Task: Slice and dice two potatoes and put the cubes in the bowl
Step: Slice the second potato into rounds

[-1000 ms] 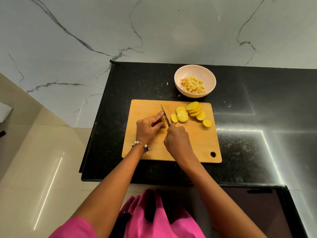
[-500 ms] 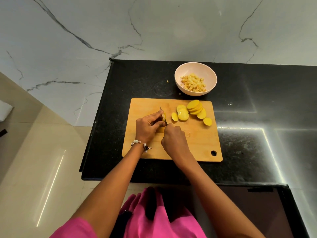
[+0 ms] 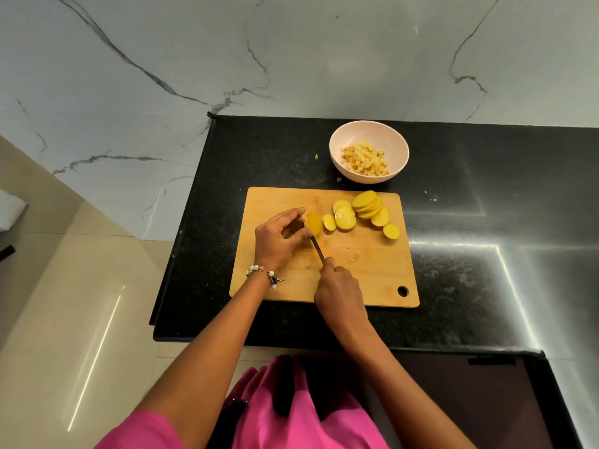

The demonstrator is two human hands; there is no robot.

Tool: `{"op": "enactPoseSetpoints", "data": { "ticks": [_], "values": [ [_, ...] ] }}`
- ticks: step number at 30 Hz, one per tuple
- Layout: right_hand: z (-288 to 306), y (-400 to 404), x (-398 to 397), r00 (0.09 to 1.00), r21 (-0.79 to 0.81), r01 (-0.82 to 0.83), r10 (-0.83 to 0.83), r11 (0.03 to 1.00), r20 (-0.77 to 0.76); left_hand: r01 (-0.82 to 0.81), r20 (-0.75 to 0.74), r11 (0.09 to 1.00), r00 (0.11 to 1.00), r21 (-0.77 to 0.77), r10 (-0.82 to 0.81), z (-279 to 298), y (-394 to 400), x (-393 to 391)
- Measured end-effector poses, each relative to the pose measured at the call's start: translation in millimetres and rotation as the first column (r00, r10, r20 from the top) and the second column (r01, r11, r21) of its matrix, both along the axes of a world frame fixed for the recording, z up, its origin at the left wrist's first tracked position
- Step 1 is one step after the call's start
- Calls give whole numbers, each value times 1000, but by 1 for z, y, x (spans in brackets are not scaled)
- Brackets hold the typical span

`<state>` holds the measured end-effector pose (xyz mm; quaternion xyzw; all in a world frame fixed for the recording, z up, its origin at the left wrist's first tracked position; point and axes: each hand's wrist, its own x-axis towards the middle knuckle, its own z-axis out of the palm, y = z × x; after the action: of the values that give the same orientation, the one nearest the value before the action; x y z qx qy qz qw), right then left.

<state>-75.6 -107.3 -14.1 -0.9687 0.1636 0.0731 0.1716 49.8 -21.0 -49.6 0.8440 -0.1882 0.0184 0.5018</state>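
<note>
Marble wall (image 3: 194, 53) behind, black worktop (image 3: 486, 196) in front of it. Wooden cutting board (image 3: 372, 270) lies on worktop, hanging hole at its near right corner. Pink bowl (image 3: 397, 140) sits just beyond board's far edge, w/ potato cubes (image 3: 363, 160) heaped inside. Both forearms reach in from bottom of view, angled up toward board centre.

Left hand (image 3: 278, 241), beaded bracelet (image 3: 264, 273) at wrist, is arched over board's left-centre; fingers curled, tips pinching the remaining potato piece (image 3: 314, 223) against the board. Right hand (image 3: 338, 286) sits nearer the body, knuckles up, fingers wrapped round knife handle; handle itself hidden in the grip. Knife (image 3: 318, 249) blade runs from right hand up-left, tip at the potato piece beside left fingertips.

Potato slices (image 3: 366, 210) lie right of that piece: a few flat, several overlapping in a fan toward board's far right. One small scrap (image 3: 316, 156) on worktop left of bowl.
</note>
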Motion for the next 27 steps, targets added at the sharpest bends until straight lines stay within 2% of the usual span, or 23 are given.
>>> {"op": "enactPoseSetpoints", "data": {
  "ticks": [6,15,16,17,19,21,22,24,25,27],
  "values": [
    [0,-26,22,998,66,55,-56,996,19,-3,3,1000,1000,-17,3,2,0,-3],
    [4,-57,16,974,353,107,-169,929,148,-29,-124,989,992,-147,11,1,4,-3],
    [5,-58,14,965,451,145,-226,881,131,-20,-125,987,992,-157,0,1,4,-3],
    [6,-58,12,951,587,192,-297,786,87,-10,-121,986,993,-164,-10,1,3,-4],
    [10,-58,9,911,823,264,-410,502,-42,9,-96,990,995,-142,-23,-2,2,-5],
    [16,-58,5,877,926,268,-465,267,-120,29,-64,995,997,-95,-35,-4,2,-5],
    [19,-58,4,863,945,261,-487,197,-137,38,-47,997,998,-69,-42,-5,2,-5],
    [22,-58,3,839,956,250,-526,150,-137,51,-2,999,999,-3,-51,-6,2,-5],
    [22,-57,3,834,953,244,-540,179,-112,49,29,998,998,48,-51,-7,2,-5],
    [19,-54,2,838,911,240,-545,335,-21,17,95,988,995,153,-32,-10,0,-8]
  ]
}}
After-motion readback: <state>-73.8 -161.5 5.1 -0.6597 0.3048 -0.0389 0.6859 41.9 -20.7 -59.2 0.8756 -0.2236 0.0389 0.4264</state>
